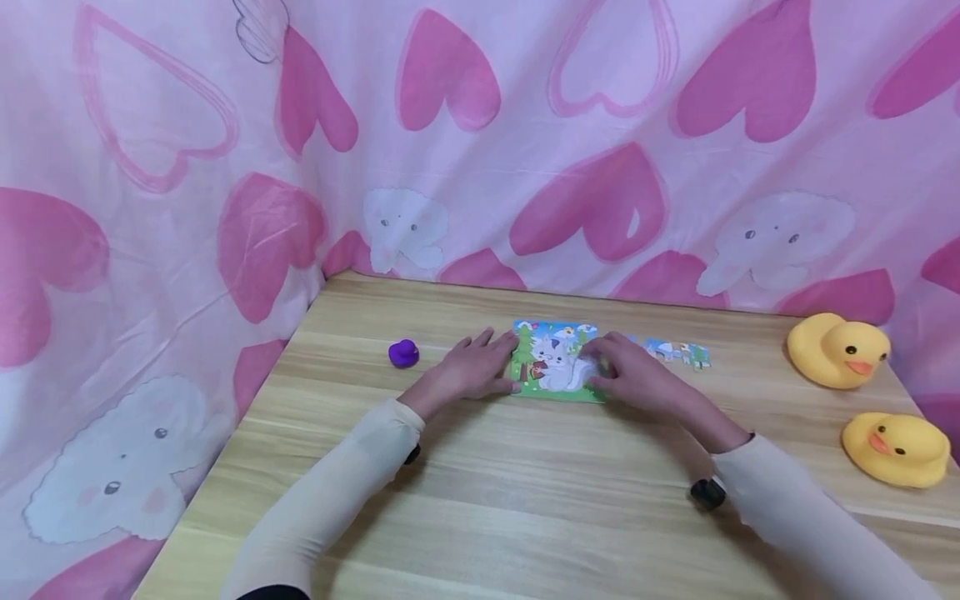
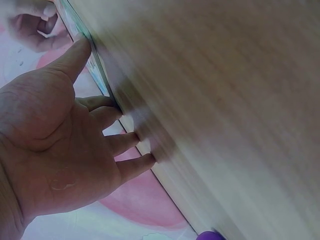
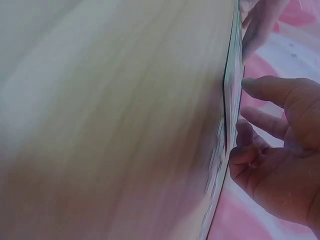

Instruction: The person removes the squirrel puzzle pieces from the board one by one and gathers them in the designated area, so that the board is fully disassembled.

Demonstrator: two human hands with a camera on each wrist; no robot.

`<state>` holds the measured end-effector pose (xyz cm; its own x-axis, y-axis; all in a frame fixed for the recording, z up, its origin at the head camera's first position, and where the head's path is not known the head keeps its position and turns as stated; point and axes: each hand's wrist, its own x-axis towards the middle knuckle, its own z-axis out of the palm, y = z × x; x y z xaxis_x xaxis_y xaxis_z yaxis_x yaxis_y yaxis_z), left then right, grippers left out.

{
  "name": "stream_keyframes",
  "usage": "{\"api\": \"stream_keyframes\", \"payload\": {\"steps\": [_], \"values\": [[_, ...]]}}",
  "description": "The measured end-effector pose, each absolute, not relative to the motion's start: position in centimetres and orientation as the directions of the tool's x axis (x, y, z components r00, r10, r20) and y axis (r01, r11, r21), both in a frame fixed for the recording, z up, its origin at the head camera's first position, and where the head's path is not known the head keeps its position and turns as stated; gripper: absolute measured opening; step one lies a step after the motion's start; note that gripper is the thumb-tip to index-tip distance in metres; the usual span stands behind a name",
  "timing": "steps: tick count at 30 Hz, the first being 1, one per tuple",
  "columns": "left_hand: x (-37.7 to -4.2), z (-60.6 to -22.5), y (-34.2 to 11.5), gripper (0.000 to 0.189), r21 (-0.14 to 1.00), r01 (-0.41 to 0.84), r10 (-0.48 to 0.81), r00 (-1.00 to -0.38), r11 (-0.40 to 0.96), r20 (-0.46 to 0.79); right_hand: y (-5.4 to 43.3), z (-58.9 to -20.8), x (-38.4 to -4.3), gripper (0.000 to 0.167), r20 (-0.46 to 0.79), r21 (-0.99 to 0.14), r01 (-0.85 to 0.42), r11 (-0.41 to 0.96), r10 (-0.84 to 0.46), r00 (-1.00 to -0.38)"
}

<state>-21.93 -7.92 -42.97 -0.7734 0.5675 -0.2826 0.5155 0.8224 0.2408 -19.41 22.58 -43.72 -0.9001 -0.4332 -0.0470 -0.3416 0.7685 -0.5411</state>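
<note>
The left hand [image 1: 476,367] lies at the left side of the puzzle [image 1: 551,367], its fingers loosely spread and the thumb held well apart from them. Thumb and nearest fingertips meet the puzzle's left edge, while in the left wrist view the outer fingertips come down at the table [image 1: 525,508]. It is not gripped around anything.

The right hand [image 1: 637,371] arches over the puzzle's right edge, half open: thumb and forefinger stand apart, and the outer fingers bend in toward the palm. Its fingertips are at the puzzle, but whether a small piece sits under them cannot be told.

The puzzle lies flat on the table between the two hands, toward the far edge, and shows a pale, bushy-tailed animal on green and blue. The right hand hides part of its right side.

Just beyond that hand, to the right, lie loose pieces [image 1: 678,352], the nearest partly covered by the fingers. A purple toy [image 1: 403,353] sits to the left of the left hand, apart from it. Two yellow ducks, one farther back [image 1: 838,352] and one nearer [image 1: 896,450], stand at the table's right side. A pink heart-patterned cloth [image 1: 450,167] hangs behind.
</note>
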Motion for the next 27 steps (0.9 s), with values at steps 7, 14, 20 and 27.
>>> {"api": "stream_keyframes", "payload": {"steps": [7, 14, 20, 27], "values": [[-22.1, -43.0, -8.0, 0.089, 0.229, 0.518, 0.566, -0.775, 0.824, -0.281, 19.6, -43.8, -20.8, 0.055, -0.088, -0.574, -0.291, 0.766, -0.411, -0.907], [-22.1, -43.1, -8.0, 0.090, 0.243, 0.524, 0.576, -0.769, 0.816, -0.276, 18.5, -44.2, -21.3, 0.061, -0.134, -0.587, -0.232, 0.776, -0.376, -0.917], [-22.3, -43.2, -8.2, 0.090, 0.261, 0.516, 0.575, -0.770, 0.816, -0.277, 18.3, -43.9, -21.3, 0.061, -0.145, -0.614, -0.200, 0.764, -0.358, -0.922], [-22.1, -43.0, -8.1, 0.088, 0.257, 0.517, 0.575, -0.767, 0.816, -0.285, 18.4, -44.3, -21.4, 0.059, -0.139, -0.634, -0.199, 0.748, -0.363, -0.921]]}}
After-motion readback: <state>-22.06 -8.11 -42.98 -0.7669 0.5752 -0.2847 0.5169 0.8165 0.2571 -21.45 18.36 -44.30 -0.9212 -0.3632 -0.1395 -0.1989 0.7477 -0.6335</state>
